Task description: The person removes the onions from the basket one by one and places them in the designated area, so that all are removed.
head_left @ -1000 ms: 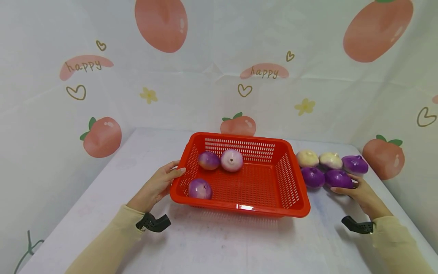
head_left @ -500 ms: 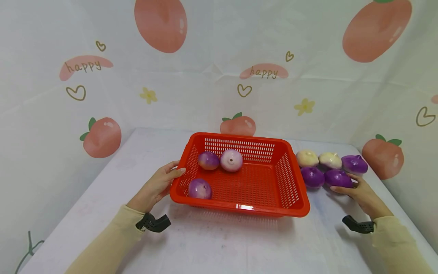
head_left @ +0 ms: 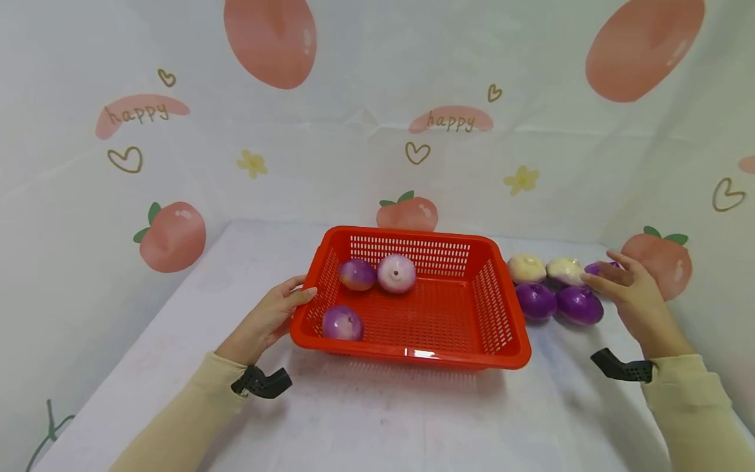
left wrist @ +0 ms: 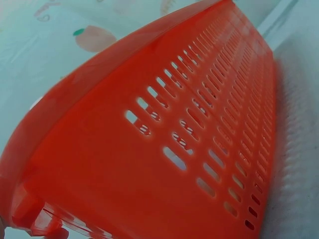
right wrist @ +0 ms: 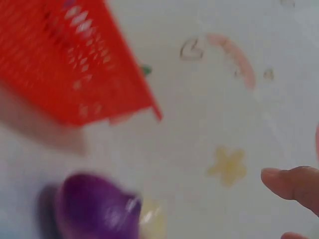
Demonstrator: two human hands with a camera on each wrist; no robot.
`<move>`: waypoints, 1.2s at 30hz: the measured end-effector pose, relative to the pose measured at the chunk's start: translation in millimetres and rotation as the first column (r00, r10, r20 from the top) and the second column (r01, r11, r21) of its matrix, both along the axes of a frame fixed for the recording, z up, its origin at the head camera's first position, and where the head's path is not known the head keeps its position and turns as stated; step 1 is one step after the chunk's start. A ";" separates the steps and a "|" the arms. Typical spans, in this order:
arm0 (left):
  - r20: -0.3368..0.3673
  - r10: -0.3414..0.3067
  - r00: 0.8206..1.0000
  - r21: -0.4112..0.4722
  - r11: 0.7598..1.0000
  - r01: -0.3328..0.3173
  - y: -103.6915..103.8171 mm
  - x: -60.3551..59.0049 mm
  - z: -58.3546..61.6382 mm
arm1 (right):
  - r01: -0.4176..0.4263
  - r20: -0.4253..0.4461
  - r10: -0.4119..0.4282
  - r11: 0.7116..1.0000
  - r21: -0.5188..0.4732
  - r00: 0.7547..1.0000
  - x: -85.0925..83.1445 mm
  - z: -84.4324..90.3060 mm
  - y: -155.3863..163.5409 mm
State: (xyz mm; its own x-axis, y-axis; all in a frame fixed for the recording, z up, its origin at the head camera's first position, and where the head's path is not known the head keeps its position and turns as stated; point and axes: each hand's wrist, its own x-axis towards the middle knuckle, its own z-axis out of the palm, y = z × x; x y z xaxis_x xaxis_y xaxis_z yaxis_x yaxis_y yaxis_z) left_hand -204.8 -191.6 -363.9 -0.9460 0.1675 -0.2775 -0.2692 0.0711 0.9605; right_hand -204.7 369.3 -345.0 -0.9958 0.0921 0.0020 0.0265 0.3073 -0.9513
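In the head view my left hand holds the left rim of a red plastic basket, thumb over the edge. Its slotted side wall fills the left wrist view. Three onions lie in the basket's left part: a purple one, a pale one and a purple-white one. My right hand is raised empty, fingers apart, over the back right purple onion, partly hiding it. Two more purple onions stand in front, one left and one right.
Two cream onions, one left and one right, stand beside the basket's right wall in the back row. A printed cloth backdrop rises behind the white-covered table. A green cord hangs at the left edge.
My right hand has let go of the front right purple onion, which stays on the table, and moved up and back. The left hand keeps its hold on the basket. The view shifts slightly.
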 end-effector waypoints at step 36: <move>0.009 -0.017 1.000 0.037 0.999 0.016 -2.4 -1.2 1.6 | -0.753 -0.018 0.774 0.621 0.217 0.633 -61.4 37.4 -299.7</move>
